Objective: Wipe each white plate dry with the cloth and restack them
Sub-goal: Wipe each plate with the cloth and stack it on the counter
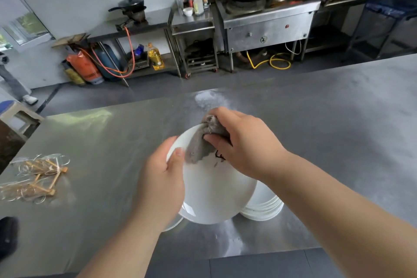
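**A:** so what's the plate look like?

**B:** Plain glossy white plate [214, 192], round, tilted up over the steel worktop [101, 142]. The left hand [162, 178] has its grip clamped on the rim, thumb on the face. The right hand [243, 144] has its grip bunched round a fuzzy grey cloth [200, 142], pressed on the top edge.

**A:** and the rest?

**B:** A white stack [264, 209] sits on the worktop, just under its right side.

The fingers of the left hand [162, 176] are out of sight behind the held plate [216, 192], and the cloth [198, 144] partly covers a dark mark on its face. The stack of plates [264, 207] right of it lies largely hidden beneath it; far left, a black object [8, 237] is cut off by the edge.
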Action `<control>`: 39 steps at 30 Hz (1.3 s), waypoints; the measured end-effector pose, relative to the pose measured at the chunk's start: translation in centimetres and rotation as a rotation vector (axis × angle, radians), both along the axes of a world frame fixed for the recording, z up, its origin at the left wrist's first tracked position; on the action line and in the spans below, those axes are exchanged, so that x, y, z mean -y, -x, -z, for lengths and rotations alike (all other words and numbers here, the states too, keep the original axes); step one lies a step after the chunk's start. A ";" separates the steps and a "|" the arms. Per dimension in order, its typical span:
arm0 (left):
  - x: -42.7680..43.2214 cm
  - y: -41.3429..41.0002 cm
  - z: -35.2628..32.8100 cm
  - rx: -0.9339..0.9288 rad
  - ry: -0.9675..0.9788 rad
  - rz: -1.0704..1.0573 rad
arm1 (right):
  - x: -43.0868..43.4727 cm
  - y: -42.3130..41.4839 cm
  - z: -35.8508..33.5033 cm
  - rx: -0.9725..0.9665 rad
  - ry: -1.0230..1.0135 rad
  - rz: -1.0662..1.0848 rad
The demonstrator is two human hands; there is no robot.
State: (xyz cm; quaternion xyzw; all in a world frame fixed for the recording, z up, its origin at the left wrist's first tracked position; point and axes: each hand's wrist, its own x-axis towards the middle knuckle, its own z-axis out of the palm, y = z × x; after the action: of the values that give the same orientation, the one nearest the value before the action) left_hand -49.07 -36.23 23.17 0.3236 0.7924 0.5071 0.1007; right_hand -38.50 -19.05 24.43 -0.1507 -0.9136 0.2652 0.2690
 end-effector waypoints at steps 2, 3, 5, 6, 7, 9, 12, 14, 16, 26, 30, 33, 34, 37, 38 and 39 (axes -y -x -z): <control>0.2 0.3 0.4 0.073 -0.100 -0.133 | -0.2 -0.4 0.9 -0.027 0.150 0.166; 0.2 0.5 0.6 0.140 -0.160 -0.212 | 0.0 -0.8 1.7 -0.035 0.262 0.240; 0.0 0.3 1.1 0.229 -0.231 -0.301 | 1.2 -1.7 3.3 -0.045 0.452 0.337; -0.1 -0.1 1.3 0.215 -0.227 -0.298 | 1.6 -2.0 3.7 -0.052 0.491 0.373; -0.2 -0.6 1.4 0.189 -0.189 -0.279 | 1.5 -2.2 3.8 -0.056 0.495 0.404; -0.4 -1.6 1.7 0.168 -0.092 -0.200 | 0.4 -2.2 3.2 -0.042 0.413 0.416; -0.3 -2.5 2.1 0.111 -0.082 -0.156 | -1.0 -1.5 0.6 0.009 0.220 0.290; -0.5 -2.1 1.9 0.099 -0.184 -0.234 | -0.8 -1.2 0.1 -0.038 0.221 0.281; -1.0 -1.7 1.3 0.174 -0.316 -0.300 | 0.2 -1.5 1.1 -0.139 0.418 0.360; -0.3 1.2 1.8 0.345 -0.109 0.079 | -2.9 -3.4 0.2 0.104 0.263 0.058; -1.7 -0.1 1.2 -0.039 0.087 0.133 | -1.3 -1.9 -1.3 0.202 -0.048 -0.088; -1.4 -0.6 1.3 -0.150 0.072 0.056 | -0.7 -1.7 -0.6 0.112 0.054 -0.048; -1.2 -0.3 1.3 -0.189 0.074 0.011 | -0.4 -1.8 0.1 0.068 0.111 0.004; -0.5 0.8 1.5 -0.192 0.066 -0.099 | 0.4 -2.6 3.0 0.010 0.391 0.230; -0.2 1.1 1.6 -0.185 0.071 -0.106 | 0.7 -2.9 3.7 0.049 0.442 0.257; 0.0 1.3 1.7 -0.187 0.102 -0.086 | 0.9 -3.2 3.9 0.116 0.443 0.246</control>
State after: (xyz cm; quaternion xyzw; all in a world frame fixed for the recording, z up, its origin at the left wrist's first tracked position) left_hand -50.36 -36.26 21.48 0.3296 0.8364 0.4375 0.0207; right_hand -35.31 -19.96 20.49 -0.3308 -0.8218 0.4152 0.2069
